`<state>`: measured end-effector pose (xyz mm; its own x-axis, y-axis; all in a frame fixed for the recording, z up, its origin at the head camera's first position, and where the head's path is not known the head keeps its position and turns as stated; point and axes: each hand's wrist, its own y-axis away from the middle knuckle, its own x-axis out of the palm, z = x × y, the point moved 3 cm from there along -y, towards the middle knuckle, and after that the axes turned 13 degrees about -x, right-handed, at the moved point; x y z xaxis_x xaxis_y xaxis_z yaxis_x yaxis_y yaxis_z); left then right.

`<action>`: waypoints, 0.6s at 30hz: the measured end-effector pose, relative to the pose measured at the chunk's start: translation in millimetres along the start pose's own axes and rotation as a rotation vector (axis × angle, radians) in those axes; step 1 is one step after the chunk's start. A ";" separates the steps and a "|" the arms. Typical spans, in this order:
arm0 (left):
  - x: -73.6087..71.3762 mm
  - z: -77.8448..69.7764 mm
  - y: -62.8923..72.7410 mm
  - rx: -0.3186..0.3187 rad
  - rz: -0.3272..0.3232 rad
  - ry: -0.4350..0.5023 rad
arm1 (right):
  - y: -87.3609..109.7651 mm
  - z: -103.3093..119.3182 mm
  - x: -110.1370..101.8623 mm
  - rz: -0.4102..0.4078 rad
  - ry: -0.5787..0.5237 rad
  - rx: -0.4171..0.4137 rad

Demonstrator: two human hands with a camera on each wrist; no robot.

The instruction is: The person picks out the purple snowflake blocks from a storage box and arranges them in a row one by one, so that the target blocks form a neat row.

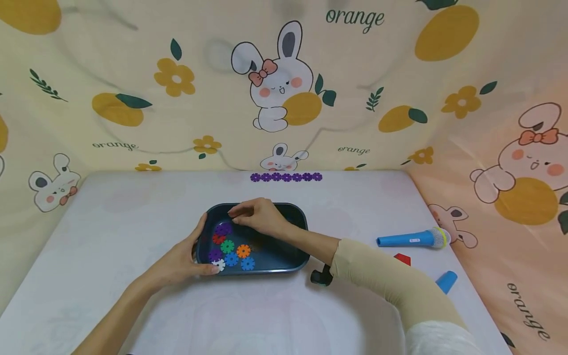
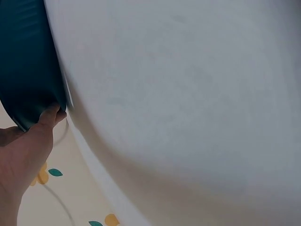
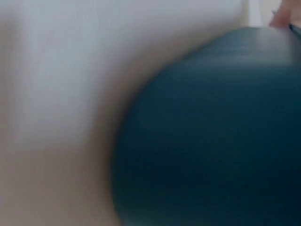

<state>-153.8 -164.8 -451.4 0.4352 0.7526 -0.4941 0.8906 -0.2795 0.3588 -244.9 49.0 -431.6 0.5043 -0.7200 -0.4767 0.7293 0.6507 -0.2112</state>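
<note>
A dark blue tray [image 1: 279,261] holds several notched, flower-shaped plastic discs, bunched toward its left half: purple [image 1: 224,229], red [image 1: 218,238], green [image 1: 228,246], orange [image 1: 243,251], blue [image 1: 247,264] and white [image 1: 219,265] among them. My left hand [image 1: 188,256] grips the tray's left end, thumb over the near corner and fingers along the outer wall. Over the tray's far left part hovers my right hand [image 1: 257,217], fingers loosely bent close above a purple disc, with nothing showing between them. In the left wrist view the left hand [image 2: 33,150] holds the tray's corner.
A row of purple discs [image 1: 286,177] lies along the table's back edge. To the right are a blue toy microphone [image 1: 408,239], a red piece [image 1: 403,259] and a blue tapered piece [image 1: 446,282]. Below the right forearm sits a black object [image 1: 321,276]. Patterned cloth [image 1: 355,64] surrounds the table.
</note>
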 end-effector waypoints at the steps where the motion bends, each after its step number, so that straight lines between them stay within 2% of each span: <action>1: 0.1 0.0 0.1 0.000 0.001 0.001 | -0.2 -0.3 3.6 0.003 0.011 0.010; 10: -1.5 1.0 1.4 0.003 0.012 0.043 | -6.1 -6.7 32.4 -0.064 0.015 0.078; 14: -0.7 -0.4 1.5 0.025 0.030 0.044 | -4.9 -9.8 43.3 -0.070 0.086 0.090; 18: -2.2 -0.6 2.1 0.025 0.027 0.037 | -6.5 -9.3 53.5 -0.089 0.197 0.065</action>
<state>-153.0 -166.7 -449.1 0.4542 0.7662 -0.4546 0.8818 -0.3141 0.3517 -227.0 8.5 -463.7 0.3411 -0.7088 -0.6174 0.7984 0.5651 -0.2077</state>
